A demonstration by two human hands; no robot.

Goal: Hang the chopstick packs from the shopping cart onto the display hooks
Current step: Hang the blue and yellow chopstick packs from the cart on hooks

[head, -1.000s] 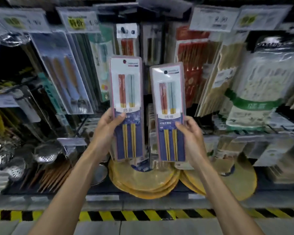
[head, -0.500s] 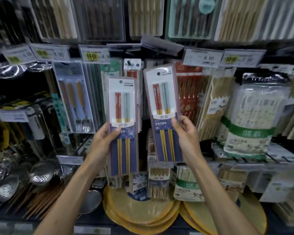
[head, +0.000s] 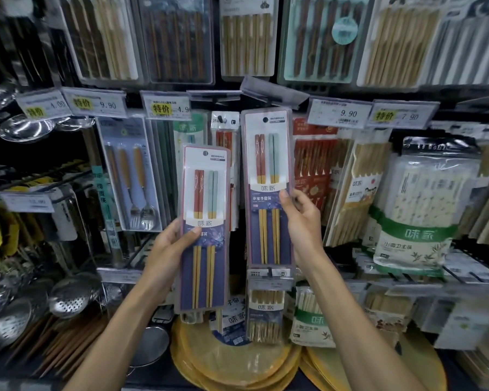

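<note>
I hold two flat chopstick packs upright before the display wall. My left hand (head: 167,255) grips the left pack (head: 205,193) by its left edge, thumb across the blue label. My right hand (head: 302,224) grips the right pack (head: 267,153) by its right edge and holds it higher. The right pack's hang hole lies just below a clear price-tag holder (head: 268,91) at the hook row. A display hook tip (head: 223,119) shows between the two packs with a white-carded pack hanging on it. The shopping cart is out of view.
Price tags (head: 165,107) run along the rail. Many chopstick packs hang above and to the right (head: 362,190). A spoon-and-fork set (head: 133,176) hangs left. Metal skimmers (head: 71,297) lie lower left, round yellow mats (head: 237,359) below, bagged chopsticks (head: 418,221) right.
Both hands have risen toward the hook row. The right pack climbed further than the left and now reaches the price-tag holder. The view has tilted upward, showing a higher shelf row.
</note>
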